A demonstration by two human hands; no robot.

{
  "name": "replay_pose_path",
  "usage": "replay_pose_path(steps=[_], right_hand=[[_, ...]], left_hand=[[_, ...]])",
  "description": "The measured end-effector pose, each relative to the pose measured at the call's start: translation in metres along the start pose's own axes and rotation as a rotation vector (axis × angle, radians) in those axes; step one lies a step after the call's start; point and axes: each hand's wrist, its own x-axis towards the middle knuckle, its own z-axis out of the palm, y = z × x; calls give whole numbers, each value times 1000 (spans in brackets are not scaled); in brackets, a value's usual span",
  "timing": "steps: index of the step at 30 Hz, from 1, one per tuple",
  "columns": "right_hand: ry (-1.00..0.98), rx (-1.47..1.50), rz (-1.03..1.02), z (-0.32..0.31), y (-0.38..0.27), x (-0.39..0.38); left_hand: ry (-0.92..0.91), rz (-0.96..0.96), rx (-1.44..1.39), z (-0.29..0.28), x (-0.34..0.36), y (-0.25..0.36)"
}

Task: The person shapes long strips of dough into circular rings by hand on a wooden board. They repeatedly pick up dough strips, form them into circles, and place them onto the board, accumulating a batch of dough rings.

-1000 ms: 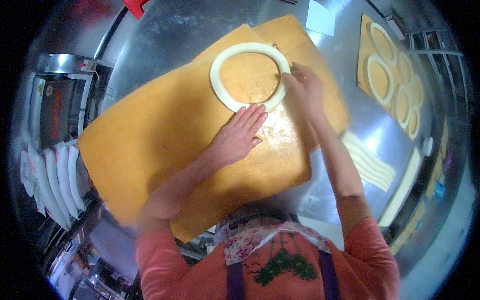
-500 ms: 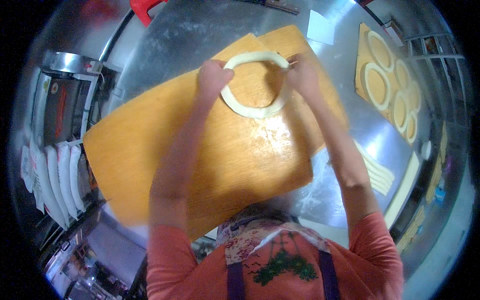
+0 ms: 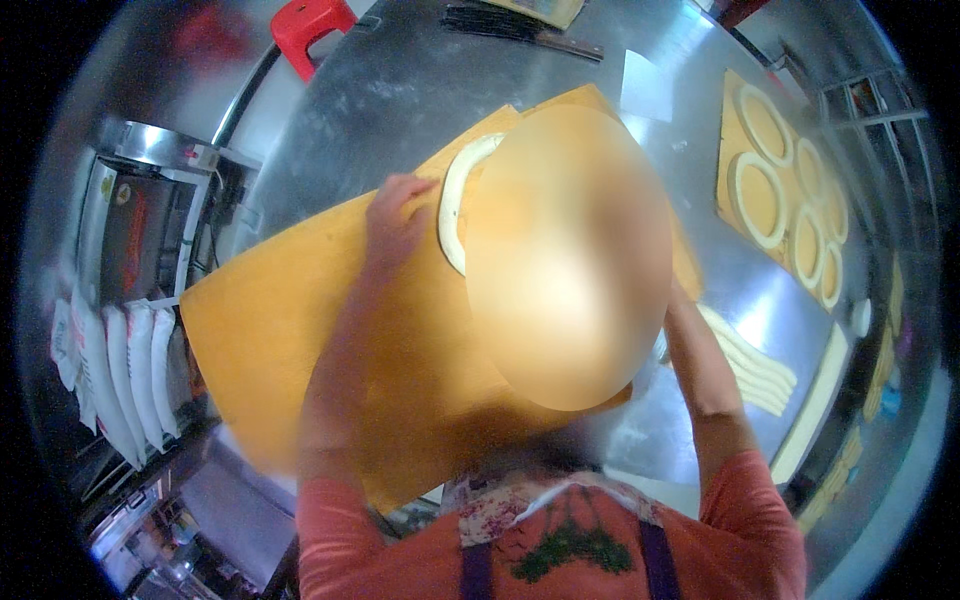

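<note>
A pale dough ring (image 3: 453, 205) lies on the wooden board (image 3: 290, 310); only its left arc shows, as a blurred oval patch covers the rest. Beside that arc, my left hand (image 3: 398, 212) is open, its fingers loosely bent and pointing at the dough, holding nothing. My right forearm (image 3: 705, 355) reaches up from the lower right. Where it ends, the blurred patch hides my right hand, so its fingers and anything in them cannot be seen.
Several dough rings (image 3: 758, 200) lie on another board at the right. Near my right forearm are dough strips (image 3: 755, 370) on the metal table (image 3: 360, 120). A sheet of paper (image 3: 648, 85) and a knife (image 3: 570, 45) lie at the far side. A red stool (image 3: 305, 30) stands beyond.
Both hands were on the dough ring, lifting or holding it. My left hand has come off it, slightly left and down. A blurred patch now covers my right hand and most of the ring.
</note>
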Motion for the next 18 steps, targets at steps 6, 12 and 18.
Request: replay_pose_path(steps=[6,12,18], right_hand=[[79,-348,-238,53,-53,29],[45,-412,-258,50,-23,33],[78,-289,-445,53,-31,38]], left_hand=[[-62,-64,380,58,58,11],[-106,75,245,65,53,7],[-209,59,233,68,58,23]])
